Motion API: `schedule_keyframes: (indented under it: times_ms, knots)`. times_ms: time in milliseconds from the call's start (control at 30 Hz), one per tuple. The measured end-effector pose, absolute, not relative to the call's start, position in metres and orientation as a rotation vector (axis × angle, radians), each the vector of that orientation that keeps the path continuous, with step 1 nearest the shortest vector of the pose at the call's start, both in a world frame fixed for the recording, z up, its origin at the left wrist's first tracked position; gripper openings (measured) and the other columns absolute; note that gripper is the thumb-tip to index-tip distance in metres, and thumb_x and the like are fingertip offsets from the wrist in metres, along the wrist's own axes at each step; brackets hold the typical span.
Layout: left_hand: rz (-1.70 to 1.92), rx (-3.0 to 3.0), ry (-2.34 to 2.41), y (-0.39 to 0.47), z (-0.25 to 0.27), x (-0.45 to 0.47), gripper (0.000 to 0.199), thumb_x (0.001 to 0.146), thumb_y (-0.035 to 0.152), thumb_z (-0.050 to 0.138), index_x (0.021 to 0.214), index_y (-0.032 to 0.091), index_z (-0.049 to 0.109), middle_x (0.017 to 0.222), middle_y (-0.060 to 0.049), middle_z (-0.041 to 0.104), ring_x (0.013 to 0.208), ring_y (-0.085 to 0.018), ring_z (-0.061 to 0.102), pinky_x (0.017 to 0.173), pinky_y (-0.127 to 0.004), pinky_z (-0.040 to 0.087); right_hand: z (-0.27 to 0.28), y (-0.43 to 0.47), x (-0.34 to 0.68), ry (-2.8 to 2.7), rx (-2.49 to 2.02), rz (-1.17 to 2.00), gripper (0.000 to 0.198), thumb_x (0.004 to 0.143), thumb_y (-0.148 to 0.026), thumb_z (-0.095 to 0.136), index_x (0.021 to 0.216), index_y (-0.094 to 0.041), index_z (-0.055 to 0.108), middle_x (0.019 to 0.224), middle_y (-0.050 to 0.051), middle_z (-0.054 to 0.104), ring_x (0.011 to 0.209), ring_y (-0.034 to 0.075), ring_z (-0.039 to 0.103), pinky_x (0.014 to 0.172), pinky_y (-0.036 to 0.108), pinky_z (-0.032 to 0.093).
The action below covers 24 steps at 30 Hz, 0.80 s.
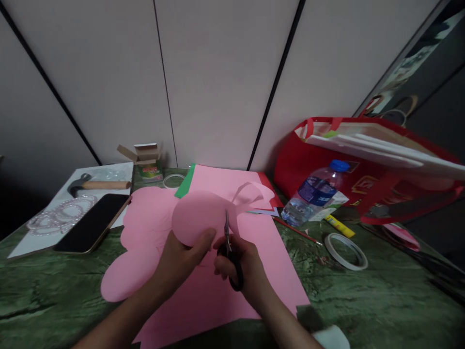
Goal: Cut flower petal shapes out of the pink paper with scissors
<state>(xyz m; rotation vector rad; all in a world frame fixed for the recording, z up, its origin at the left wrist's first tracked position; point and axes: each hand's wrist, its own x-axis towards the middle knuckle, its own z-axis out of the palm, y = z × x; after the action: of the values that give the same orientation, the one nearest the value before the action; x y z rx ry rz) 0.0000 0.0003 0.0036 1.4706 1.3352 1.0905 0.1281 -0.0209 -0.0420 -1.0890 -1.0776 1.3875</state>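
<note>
My left hand [189, 249] pinches the lower edge of a rounded pink paper piece [199, 215], its thumb on top. In my right hand [241, 259] is a pair of black-handled scissors [234, 266], blades pointing away from me at the right side of that piece. A curling pink paper strip [250, 198] trails off beyond the blades. Beneath both hands lies a large pink paper sheet [269, 261]. Several cut rounded pink shapes [127, 274] are spread to the left, partly overlapping the sheet.
Left are a hammer [105, 184], bead strings [61, 215], a phone [94, 223] and a small open box [148, 167]. To the right stand a water bottle [312, 194] and red bag [294, 150], with a tape roll [347, 252], yellow tube [339, 226] and red pencil [298, 230].
</note>
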Motion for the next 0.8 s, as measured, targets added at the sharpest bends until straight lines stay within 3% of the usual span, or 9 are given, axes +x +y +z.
schedule_keyframes:
  times_ms: [800]
  knots:
    - [1.098,1.438,1.353,0.0009,-0.0009,-0.0005,0.038,0.070,0.039,0.054,0.041,0.018,0.042,0.037,0.005,0.040,0.037,-0.008,0.037,0.036,-0.021,0.029,-0.0443,-0.0211,0.1284,-1.085,-1.068,1.373,0.015,0.058,-0.012,0.058,0.072,-0.016,0.056,0.043,-0.008,0.051,0.035,0.008,0.048,0.035,0.017,0.036]
